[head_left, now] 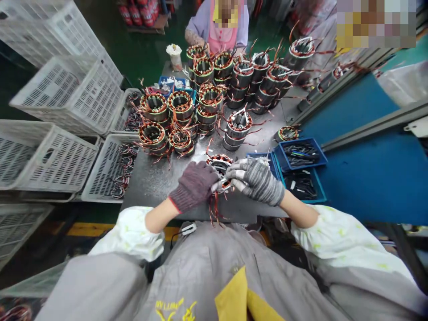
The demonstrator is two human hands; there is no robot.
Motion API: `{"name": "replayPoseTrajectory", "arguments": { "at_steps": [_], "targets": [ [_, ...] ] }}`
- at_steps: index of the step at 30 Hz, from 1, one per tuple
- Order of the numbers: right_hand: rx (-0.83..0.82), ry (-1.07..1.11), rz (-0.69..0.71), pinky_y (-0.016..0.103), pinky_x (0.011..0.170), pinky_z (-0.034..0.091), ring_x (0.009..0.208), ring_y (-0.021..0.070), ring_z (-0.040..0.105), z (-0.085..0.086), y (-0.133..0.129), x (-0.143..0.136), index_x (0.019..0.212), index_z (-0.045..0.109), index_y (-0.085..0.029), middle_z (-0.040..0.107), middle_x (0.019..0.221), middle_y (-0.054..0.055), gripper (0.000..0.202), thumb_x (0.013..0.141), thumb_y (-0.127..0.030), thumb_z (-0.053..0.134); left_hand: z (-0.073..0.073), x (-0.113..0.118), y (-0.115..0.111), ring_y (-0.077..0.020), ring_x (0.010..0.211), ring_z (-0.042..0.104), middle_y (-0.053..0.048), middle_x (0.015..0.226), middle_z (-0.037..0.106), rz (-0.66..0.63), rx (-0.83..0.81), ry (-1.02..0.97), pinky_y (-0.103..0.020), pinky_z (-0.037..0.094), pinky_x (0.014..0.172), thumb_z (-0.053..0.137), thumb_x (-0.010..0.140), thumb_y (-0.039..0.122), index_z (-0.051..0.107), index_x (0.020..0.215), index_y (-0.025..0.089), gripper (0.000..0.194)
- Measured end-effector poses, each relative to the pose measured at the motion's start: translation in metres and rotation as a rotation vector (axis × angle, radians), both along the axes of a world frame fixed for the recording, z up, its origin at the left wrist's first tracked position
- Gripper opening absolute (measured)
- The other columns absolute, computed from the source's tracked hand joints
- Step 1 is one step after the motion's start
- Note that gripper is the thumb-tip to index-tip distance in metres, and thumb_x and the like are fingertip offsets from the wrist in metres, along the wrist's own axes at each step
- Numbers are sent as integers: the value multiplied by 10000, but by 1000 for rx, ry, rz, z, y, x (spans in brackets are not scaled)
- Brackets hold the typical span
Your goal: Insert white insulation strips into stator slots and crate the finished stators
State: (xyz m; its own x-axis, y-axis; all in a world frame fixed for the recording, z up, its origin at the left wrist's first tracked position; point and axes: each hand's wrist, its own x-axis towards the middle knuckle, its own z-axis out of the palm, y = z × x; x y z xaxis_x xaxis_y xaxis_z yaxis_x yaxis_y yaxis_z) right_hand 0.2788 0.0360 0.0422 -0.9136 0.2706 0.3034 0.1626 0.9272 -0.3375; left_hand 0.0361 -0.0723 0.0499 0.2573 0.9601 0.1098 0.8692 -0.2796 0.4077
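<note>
A motor stator (220, 161) with copper windings and white sleeving around its top stands at the near edge of the table, in front of my body. Reddish lead wires hang from its near side over the edge. My left hand (198, 183), in a dark purple knit glove, is closed on the left side of its rim. My right hand (259, 180), in a grey striped glove with pale fingertips, has its fingers bent and closed on the right side of the winding. The gloves cover part of the ring, and any small piece between the fingertips is hidden.
Several stators (210, 100) stand stacked across the metal table (152, 176). Blue bins (302, 154) with dark sleeves lie at the right, beside a blue panel (368, 174). White crates (72, 151) fill the left. A co-worker (222, 33) is across the table.
</note>
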Motion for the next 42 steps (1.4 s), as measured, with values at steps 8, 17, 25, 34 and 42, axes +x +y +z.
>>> {"name": "replayPoseTrajectory", "arguments": {
  "at_steps": [8,17,25,34,42],
  "targets": [
    [138,-512,-93,408,878,434,1004,298,661,35,-8,-38,1208,793,-177,781,1147,150,362,1066,-398,543,-48,-8,12,-188,821,672,-56,947,760,571,52,-951,-334,541,748,550,992,456,707,991,202,299],
    [113,-361,-252,448,894,466,971,284,659,1,-46,-57,996,807,-212,790,1018,115,363,1083,-383,499,-87,0,20,-228,975,719,-61,1055,774,585,-69,-996,-412,593,923,808,813,389,660,1057,215,334],
    [-214,466,-728,538,859,610,931,313,734,-26,-21,-17,1221,741,-249,770,1003,148,529,1119,-446,260,-65,-12,5,-232,1091,715,-119,1291,739,516,70,-851,-403,582,978,727,897,361,649,1285,205,426],
    [9,36,-480,517,1065,505,1175,343,661,-17,1,-54,1270,739,-169,748,1281,174,373,1018,-390,575,-24,-14,38,-215,963,717,-84,1082,765,395,121,-732,-390,591,891,632,954,333,707,1134,206,233],
    [-55,-127,-225,571,1134,419,1186,335,648,-23,20,-88,1061,815,-226,782,1222,131,284,1035,-418,608,-79,2,-6,-230,1018,731,-105,1166,765,673,-62,-1087,-401,614,922,866,746,499,603,1280,189,671]
  ]
}}
